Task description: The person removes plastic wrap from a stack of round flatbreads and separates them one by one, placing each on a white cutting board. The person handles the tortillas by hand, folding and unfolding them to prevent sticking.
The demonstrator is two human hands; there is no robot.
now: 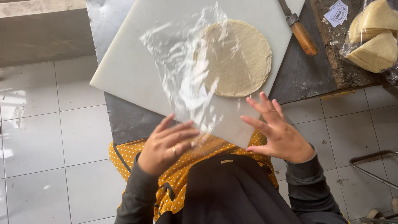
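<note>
A round flat disc of pale dough [238, 58] lies on a white cutting board [128, 62]. A crumpled sheet of clear plastic film [186, 79] drapes over the disc's left part and runs down to the board's near edge. My left hand [168, 145] pinches the film's near end between thumb and fingers at the board's front edge. My right hand [277, 132] hovers with fingers spread just below the disc, off the board's corner, holding nothing.
A knife with a wooden handle [302, 35] lies on the dark counter [302, 74] to the right of the board. A clear bag of pale wedge-shaped pieces [373, 41] sits at the far right. White floor tiles surround the counter; a metal frame [373, 166] stands lower right.
</note>
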